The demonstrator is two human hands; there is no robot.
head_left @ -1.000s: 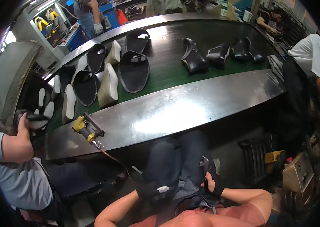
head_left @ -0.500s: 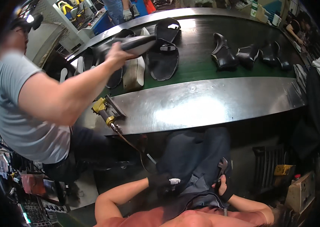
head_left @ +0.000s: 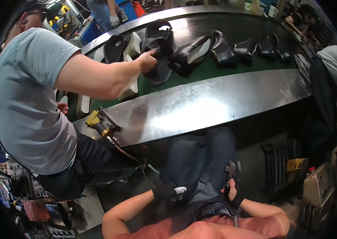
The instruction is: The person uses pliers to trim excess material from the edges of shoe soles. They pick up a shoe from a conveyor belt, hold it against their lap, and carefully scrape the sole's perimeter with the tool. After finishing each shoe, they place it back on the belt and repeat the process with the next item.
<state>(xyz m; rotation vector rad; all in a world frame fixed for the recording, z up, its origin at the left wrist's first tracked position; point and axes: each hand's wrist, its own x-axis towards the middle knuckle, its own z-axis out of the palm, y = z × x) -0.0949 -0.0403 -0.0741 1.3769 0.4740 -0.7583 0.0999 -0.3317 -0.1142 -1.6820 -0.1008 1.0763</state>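
My left hand [head_left: 167, 191] rests by my left thigh in a dark glove. White wrapping shows at its fingers, which look drawn together; whether they hold anything is hidden. In my right hand [head_left: 233, 192], over my right thigh, is a metal hand tool [head_left: 230, 169], apparently pincers, its hooked head pointing away from me. A dark band covers that wrist. Beyond my knees, on the metal ledge [head_left: 168, 113], lies a yellow and black air tool [head_left: 98, 124] with a hose.
A co-worker [head_left: 37, 99] stands at left, one arm reaching over the green belt [head_left: 180, 81]. Black boots [head_left: 222, 51] and dark footwear pieces stand along it, including a black boot with a pale sole [head_left: 192, 55]. At right are a dark rack [head_left: 276, 167] and a worn box [head_left: 315, 185].
The co-worker has set a black boot down on the belt and drawn the hand back to a dark piece left of it. My view has shifted slightly; my hands keep their places.
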